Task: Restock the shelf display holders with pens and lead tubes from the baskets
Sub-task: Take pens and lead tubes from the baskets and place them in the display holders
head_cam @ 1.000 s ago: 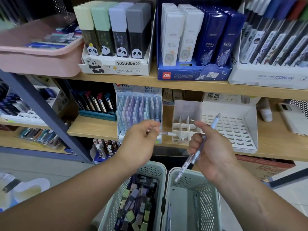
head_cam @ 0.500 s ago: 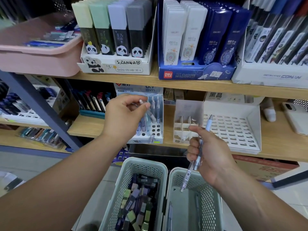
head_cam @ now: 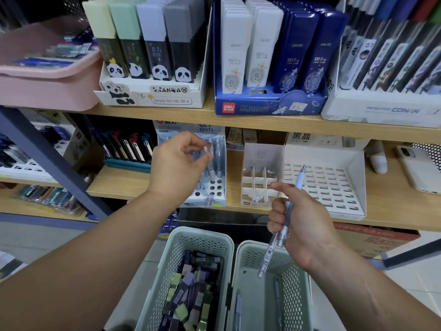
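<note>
the left hand (head_cam: 177,163) was raised in front of the lower shelf (head_cam: 119,182), thumb and fingertips pinching the top end of a pale pen (head_cam: 205,149) that hung roughly upright over the blue pen holder (head_cam: 218,191). that holder's front rows of round holes stood partly unfilled, with other pens in the rows behind. whether the pen's lower end sat in a hole could not be told, since the hand hid it. the right hand (head_cam: 307,225) was lower and to the right, fingers curled round the middle of a second pen (head_cam: 270,252), which was tilted with its upper end towards the slotted white tray (head_cam: 334,189) and its lower end above the right basket (head_cam: 250,246). a few loose pens (head_cam: 238,304) lay in that basket. touching it on the left, the left basket (head_cam: 202,231) was packed with lead tubes (head_cam: 191,295). a white divided holder (head_cam: 259,185) stood between the blue holder and the tray. on the upper shelf were a panda display box (head_cam: 152,91) and a pink bin (head_cam: 47,89).
</note>
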A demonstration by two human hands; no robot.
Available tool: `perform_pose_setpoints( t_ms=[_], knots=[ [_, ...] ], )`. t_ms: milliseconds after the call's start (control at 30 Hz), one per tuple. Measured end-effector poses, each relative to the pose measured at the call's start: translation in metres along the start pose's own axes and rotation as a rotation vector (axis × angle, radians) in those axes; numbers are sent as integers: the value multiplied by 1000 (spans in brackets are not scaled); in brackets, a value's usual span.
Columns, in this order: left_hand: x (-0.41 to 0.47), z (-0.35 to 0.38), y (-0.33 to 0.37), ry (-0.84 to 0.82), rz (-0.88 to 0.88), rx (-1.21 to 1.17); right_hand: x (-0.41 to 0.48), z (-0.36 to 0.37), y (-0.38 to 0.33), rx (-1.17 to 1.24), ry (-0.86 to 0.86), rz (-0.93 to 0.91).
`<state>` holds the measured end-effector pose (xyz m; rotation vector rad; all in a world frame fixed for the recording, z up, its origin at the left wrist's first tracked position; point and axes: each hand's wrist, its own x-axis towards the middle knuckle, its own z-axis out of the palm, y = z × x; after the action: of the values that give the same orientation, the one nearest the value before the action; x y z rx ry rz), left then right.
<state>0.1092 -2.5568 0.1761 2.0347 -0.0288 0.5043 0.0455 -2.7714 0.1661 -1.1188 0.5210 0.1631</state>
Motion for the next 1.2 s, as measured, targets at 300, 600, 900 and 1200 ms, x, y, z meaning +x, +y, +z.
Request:
perform_pose_setpoints(
  t_ms=[300,600,900,1200],
  knots=[
    [3,3,-8,-75,40,239,2,-5,-5,37,-8,6],
    [-6,1,9,-115,282,679,-2,1,-11,308,-195,40],
    [-67,4,42,-841,-482,-164,-4,6,-16,467,-134,-61],
    [-81,-15,26,-379,-484,-496,-9,21,-7,287,30,9]
  ],
)
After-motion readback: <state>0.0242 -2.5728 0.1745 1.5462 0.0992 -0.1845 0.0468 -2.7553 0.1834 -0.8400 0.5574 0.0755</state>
